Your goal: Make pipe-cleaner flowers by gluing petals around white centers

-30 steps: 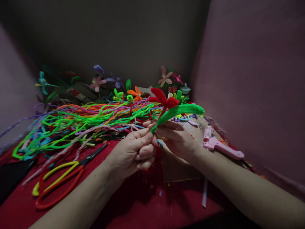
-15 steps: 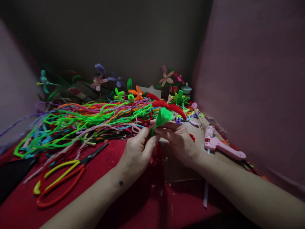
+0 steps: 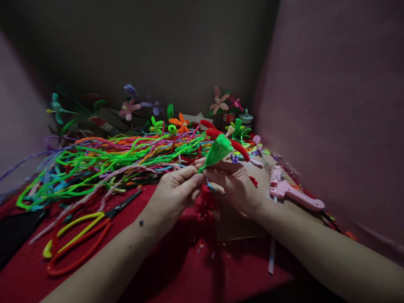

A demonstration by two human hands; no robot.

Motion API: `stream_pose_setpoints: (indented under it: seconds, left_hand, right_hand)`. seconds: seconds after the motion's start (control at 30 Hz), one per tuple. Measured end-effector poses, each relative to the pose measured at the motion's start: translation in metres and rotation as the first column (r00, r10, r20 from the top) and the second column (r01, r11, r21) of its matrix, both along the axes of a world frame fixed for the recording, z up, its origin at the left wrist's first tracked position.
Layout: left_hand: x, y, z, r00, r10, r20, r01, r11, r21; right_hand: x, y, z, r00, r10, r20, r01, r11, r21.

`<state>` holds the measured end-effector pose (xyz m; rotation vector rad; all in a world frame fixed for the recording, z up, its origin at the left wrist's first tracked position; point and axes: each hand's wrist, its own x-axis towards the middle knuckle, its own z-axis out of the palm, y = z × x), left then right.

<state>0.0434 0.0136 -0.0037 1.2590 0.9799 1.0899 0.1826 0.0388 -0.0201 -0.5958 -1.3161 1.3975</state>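
Note:
Both hands meet in the middle, over the red cloth, around a pipe-cleaner flower. Its red petals [image 3: 239,148] stick up behind a broad green leaf [image 3: 217,152], which is bent and leans to the right. My left hand [image 3: 181,185] is closed, thumb and forefinger pinching the narrow base of the leaf. On the other side my right hand [image 3: 235,183] is closed too, its fingers around the flower's stem just behind the leaf. Most of the stem is hidden by the fingers. A light-blue bit [image 3: 210,186] shows just below the fingertips.
Scissors [image 3: 85,240] with red and yellow handles lie at left. Behind them spreads a heap of coloured pipe cleaners [image 3: 126,155]. A pink glue gun [image 3: 293,193] rests at right on cardboard [image 3: 235,229]. Finished flowers, such as an orange one [image 3: 179,123], stand along the back.
The green leaf, earlier stretched out to the right, now appears shorter, pointing up toward the right with its end facing me. The red petals have turned. My left fingers have shifted their pinch.

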Motion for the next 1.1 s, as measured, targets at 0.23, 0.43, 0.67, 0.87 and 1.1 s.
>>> stream_pose_setpoints:
  seconds: [0.23, 0.43, 0.67, 0.87, 1.1]
  left_hand:
    - [-0.002, 0.001, -0.001, 0.943, -0.142, 0.302, 0.203, 0.963, -0.180]
    - [-0.003, 0.002, -0.005, 0.913, -0.176, 0.369, 0.264, 0.943, -0.202]
    - [-0.008, 0.004, -0.006, 0.877, -0.229, 0.423, 0.352, 0.905, -0.238]
    - [-0.009, 0.003, -0.005, 0.874, -0.239, 0.423, 0.368, 0.894, -0.256]
    - [-0.012, 0.004, -0.005, 0.872, -0.256, 0.418, 0.382, 0.889, -0.253]
  right_hand:
    - [-0.001, 0.003, -0.008, 0.997, -0.023, -0.070, 0.022, 1.000, -0.011]
    - [0.000, 0.006, -0.011, 0.996, -0.019, -0.090, 0.018, 1.000, -0.016]
    - [0.004, 0.006, -0.008, 0.998, -0.042, 0.036, 0.039, 0.996, 0.083]
    - [0.005, 0.006, -0.003, 0.994, 0.107, 0.023, -0.108, 0.993, 0.042]
    - [0.001, 0.012, -0.007, 0.961, 0.192, -0.200, -0.228, 0.957, -0.178]
